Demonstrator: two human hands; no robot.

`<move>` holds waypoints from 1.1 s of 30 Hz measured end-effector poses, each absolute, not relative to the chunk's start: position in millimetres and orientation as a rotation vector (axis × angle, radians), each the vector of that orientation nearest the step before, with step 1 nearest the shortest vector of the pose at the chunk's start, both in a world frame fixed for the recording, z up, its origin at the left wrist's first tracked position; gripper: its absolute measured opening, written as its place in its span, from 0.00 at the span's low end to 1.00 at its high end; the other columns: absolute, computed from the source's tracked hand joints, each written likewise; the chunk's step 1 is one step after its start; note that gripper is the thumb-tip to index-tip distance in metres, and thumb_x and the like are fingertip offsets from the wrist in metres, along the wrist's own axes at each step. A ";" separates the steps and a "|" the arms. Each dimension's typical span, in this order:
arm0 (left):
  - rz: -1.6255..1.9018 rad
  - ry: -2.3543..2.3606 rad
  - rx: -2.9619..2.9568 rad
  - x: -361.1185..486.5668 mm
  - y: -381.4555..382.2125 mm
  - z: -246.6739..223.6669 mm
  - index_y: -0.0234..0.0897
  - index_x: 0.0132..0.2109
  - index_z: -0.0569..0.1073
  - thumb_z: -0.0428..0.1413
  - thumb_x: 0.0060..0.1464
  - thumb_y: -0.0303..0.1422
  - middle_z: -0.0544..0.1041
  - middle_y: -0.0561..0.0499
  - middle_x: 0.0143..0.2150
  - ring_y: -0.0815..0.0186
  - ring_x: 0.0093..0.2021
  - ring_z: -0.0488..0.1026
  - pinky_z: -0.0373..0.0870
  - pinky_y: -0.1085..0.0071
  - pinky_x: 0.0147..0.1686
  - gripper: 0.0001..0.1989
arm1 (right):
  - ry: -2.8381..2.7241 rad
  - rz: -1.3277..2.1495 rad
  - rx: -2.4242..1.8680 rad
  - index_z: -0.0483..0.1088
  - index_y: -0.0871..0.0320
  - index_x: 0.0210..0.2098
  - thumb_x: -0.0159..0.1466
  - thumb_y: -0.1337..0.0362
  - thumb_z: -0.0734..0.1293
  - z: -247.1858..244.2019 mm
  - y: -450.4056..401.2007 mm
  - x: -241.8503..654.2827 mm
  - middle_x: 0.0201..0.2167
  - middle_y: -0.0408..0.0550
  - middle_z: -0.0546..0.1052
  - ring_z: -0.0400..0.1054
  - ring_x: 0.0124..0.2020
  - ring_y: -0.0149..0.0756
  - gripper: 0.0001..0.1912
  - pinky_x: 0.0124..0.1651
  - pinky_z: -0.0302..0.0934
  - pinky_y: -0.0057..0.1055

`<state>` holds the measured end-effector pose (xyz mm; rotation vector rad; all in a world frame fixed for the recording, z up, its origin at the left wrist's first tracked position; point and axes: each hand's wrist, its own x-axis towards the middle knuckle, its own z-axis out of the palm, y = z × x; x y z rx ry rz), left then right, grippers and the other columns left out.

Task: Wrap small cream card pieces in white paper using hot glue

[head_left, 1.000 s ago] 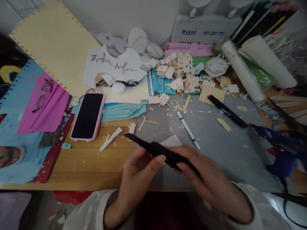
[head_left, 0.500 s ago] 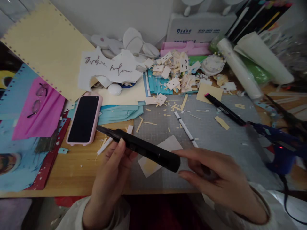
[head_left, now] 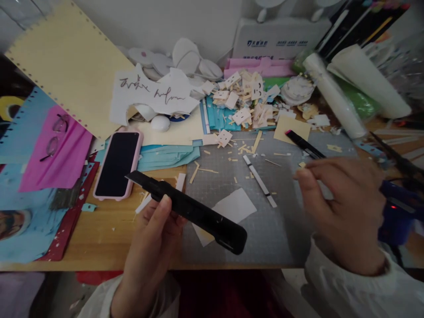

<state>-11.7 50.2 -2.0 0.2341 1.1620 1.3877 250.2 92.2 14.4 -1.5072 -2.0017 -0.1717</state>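
My left hand [head_left: 150, 240] holds the long black cutter [head_left: 198, 211], blade [head_left: 136, 178] far-left, butt [head_left: 236, 239] near-right; right hand [head_left: 346, 212] is apart, its grip I cannot tell.

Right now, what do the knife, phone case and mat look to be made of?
Knife: likely hard plastic, satin, faint highlights; blade probably metal, by its thin angled tip.
Phone case: perhaps silicone or plastic, smooth pink rounded rim.
Mat: probably matte vinyl, fine grid.
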 end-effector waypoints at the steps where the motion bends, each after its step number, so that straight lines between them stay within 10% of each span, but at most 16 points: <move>1: 1.391 1.167 0.251 -10.7 50.0 -1.2 0.36 0.31 0.79 0.71 0.39 0.39 0.78 0.55 0.26 0.73 0.26 0.74 0.76 0.80 0.26 0.14 | -2.058 -0.183 -1.503 0.69 0.57 0.28 0.67 0.59 0.62 15.6 93.5 249.3 0.37 0.53 0.76 0.69 0.40 0.47 0.13 0.45 0.58 0.47; 6: 1.393 1.196 0.339 -3.5 47.9 3.3 0.36 0.28 0.79 0.71 0.39 0.36 0.78 0.55 0.25 0.75 0.23 0.73 0.73 0.84 0.22 0.11 | -2.217 0.278 -1.234 0.69 0.51 0.43 0.65 0.61 0.65 27.1 75.7 220.8 0.49 0.51 0.72 0.65 0.54 0.48 0.07 0.55 0.56 0.50; 14: 1.388 1.291 0.466 2.3 43.5 6.1 0.38 0.28 0.79 0.71 0.39 0.34 0.78 0.55 0.24 0.73 0.23 0.74 0.74 0.82 0.24 0.10 | -2.333 0.667 -1.110 0.69 0.53 0.42 0.65 0.67 0.65 24.7 66.5 195.0 0.40 0.42 0.75 0.67 0.42 0.36 0.06 0.49 0.53 0.40; 33: 1.361 1.270 0.311 0.7 42.8 3.8 0.36 0.29 0.79 0.71 0.38 0.35 0.79 0.54 0.26 0.72 0.25 0.74 0.73 0.81 0.24 0.12 | -2.034 0.160 -1.412 0.68 0.53 0.32 0.67 0.67 0.62 13.0 81.3 232.3 0.28 0.44 0.74 0.68 0.33 0.38 0.07 0.40 0.58 0.39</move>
